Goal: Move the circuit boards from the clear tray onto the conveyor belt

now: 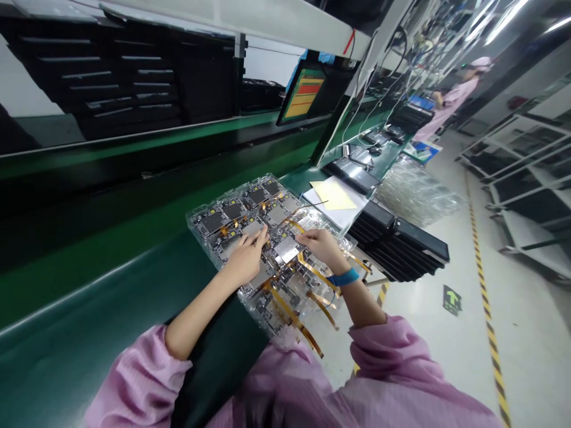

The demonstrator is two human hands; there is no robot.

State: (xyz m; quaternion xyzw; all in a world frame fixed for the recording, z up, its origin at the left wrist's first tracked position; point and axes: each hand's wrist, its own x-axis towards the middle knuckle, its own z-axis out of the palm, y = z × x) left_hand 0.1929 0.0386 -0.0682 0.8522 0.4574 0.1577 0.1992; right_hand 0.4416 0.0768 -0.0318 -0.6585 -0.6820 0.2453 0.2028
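Note:
A clear plastic tray (193,221) holds several circuit boards with dark and silver shields, yellow marks and orange flex cables. My left hand (246,257) lies over its middle, fingers stretched out, the fingertips touching or just above a board with a grey shield (252,228). To the right, my right hand (322,245) has its thumb and fingertips pinched at the upper right edge of a silver-shielded circuit board (286,249). A blue band circles that wrist. Long orange flex cables (292,312) hang over the tray's near right side.
The tray rests on a green bench (134,315), its right part reaching past the edge. Beyond it are yellow paper (333,195), a stack of black panels (401,244) and clear trays (413,190). A screen (304,95) stands behind. A person in pink (455,101) is farther off.

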